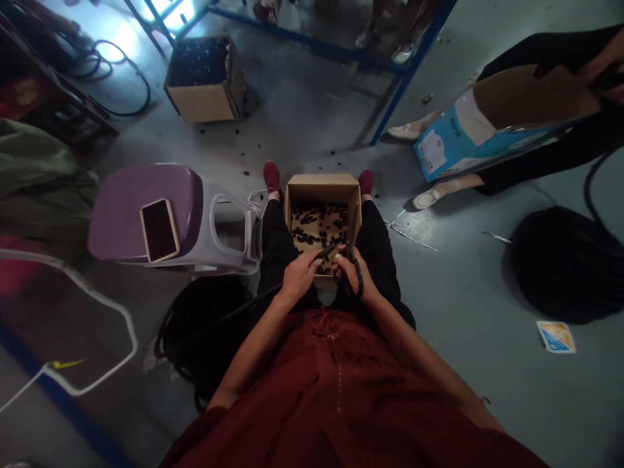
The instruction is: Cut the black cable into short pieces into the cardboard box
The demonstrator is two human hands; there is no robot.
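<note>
An open cardboard box [322, 179] stands between my feet, with many small black pieces [306, 235] scattered on its bottom. Over its near edge, my left hand [300, 276] is closed on a black cord [325, 251], whose end points up and to the right. The cord runs back under my left forearm toward a black coil on the floor. Just to the right, my right hand [351, 270] is closed around scissors [359, 276] with black handles. The blades point away from me, near the cord's tip. My fingertips are too small to make out in detail.
A purple-topped stool [141, 188] with a phone [160, 231] stands at left, a black coil [209, 325] below it. Another box [205, 101] is at upper left. At right are a person's legs, a blue box [453, 140] and a black bundle [565, 263]. A blue frame [390, 110] stands ahead.
</note>
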